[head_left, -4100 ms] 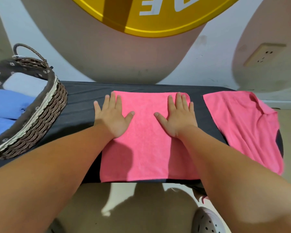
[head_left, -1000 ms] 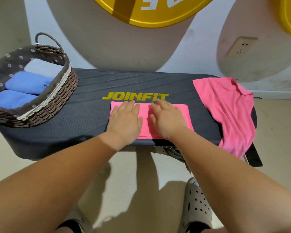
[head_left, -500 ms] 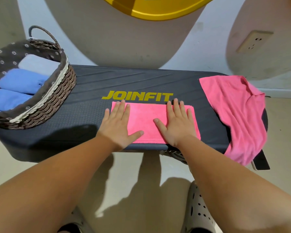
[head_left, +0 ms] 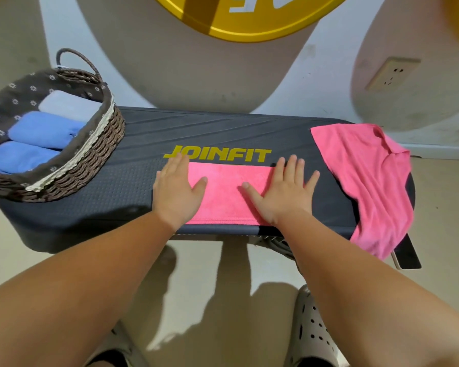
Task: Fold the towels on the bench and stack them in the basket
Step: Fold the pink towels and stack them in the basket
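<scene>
A pink towel (head_left: pixel 224 193), folded into a narrow strip, lies along the front edge of the dark bench (head_left: pixel 133 186). My left hand (head_left: pixel 176 190) lies flat on its left end, fingers apart. My right hand (head_left: pixel 285 190) presses flat on its right end. A second pink towel (head_left: pixel 366 178) lies unfolded and rumpled on the bench's right end, hanging over the edge. The woven basket (head_left: pixel 90 160) stands on the left end and holds two folded blue towels (head_left: pixel 41 129) and a pale one (head_left: pixel 68 105).
Yellow JOINFIT lettering (head_left: pixel 217 154) marks the bench just behind the folded towel. A wall with a power socket (head_left: pixel 391 75) stands behind the bench. My shoes (head_left: pixel 313 332) are on the floor below the front edge.
The towel went from a wide sheet to a narrow folded strip. Over the last second my hands slid apart from its middle to its two ends, smoothing it.
</scene>
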